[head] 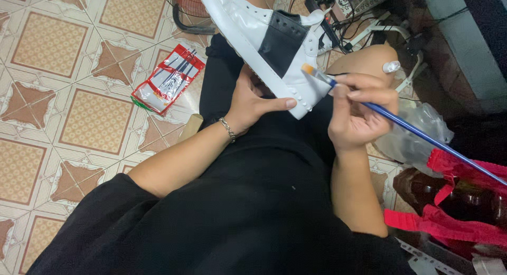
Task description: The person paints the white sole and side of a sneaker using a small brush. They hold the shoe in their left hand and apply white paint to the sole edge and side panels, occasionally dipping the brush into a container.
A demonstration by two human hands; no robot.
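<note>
A white sneaker (248, 29) with a black side panel is tilted above my lap, sole toward me. My left hand (253, 103) grips its heel end from below, thumb lying along the sole edge. My right hand (359, 114) pinches a long blue-handled paintbrush (417, 132). The brush's orange bristle tip touches the shoe's white heel area beside the black panel. A metal bracelet is on my left wrist.
A red and clear packet of brushes (168, 79) lies on the patterned tile floor to the left. A crumpled clear plastic bag (417, 135) and a red bag (459, 201) sit at the right. A fan base (185, 13) and tangled cables (359, 11) are beyond my knees.
</note>
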